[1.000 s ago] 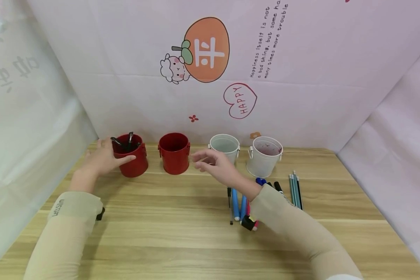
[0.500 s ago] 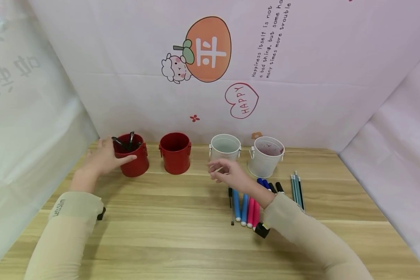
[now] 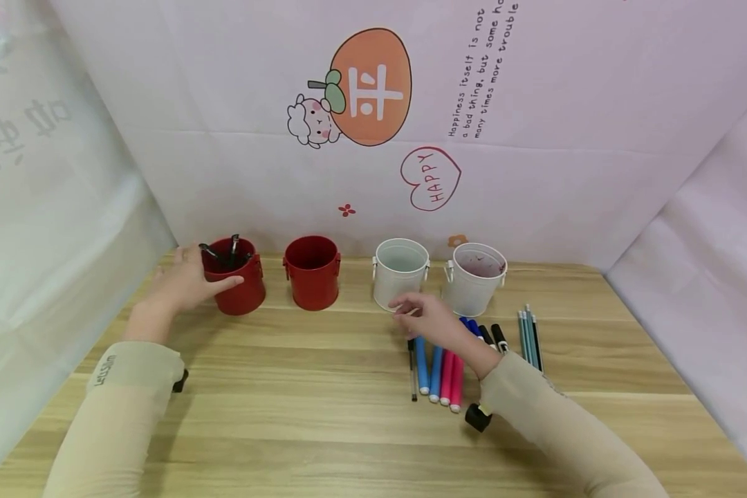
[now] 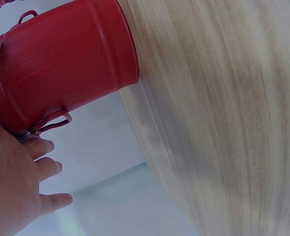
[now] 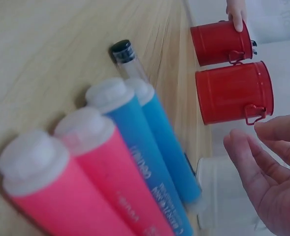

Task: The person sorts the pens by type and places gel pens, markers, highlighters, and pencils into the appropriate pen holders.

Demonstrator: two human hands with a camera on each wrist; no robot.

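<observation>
**"Where are your hands, and what do they hold?"**

"Your left hand [image 3: 183, 280] rests on the rim of the left red bucket [image 3: 241, 294], thumb stretched along its near side, fingers spread loosely rather than clasped. Your right hand [image 3: 434, 319] holds nothing; its relaxed fingers hang over the top end of a clear pen [image 3: 413, 373], which lies on the table [image 3: 255, 415]."

**"What do the wrist cameras add?"**

"The left one reveals a wire handle [image 4: 51, 123] on the bucket, hidden by your hand in the head view. The right one shows a gap between thumb and fingertip, and lettering on the blue markers [image 3: 436, 377]."

**"What lies around?"**

"Pink markers [image 3: 456, 380] sit beside the blue. Your right wrist and sleeve partly cover black-capped markers [image 3: 500, 337]; pencils [image 3: 529, 339] lie farther right."

**"And the containers?"**

"Dark, slim items [image 3: 234, 247] stick up from the left red bucket. Next come another red bucket [image 3: 313, 283], a white bucket [image 3: 389, 280], and a second white bucket [image 3: 469, 297] with reddish marks inside."
</observation>
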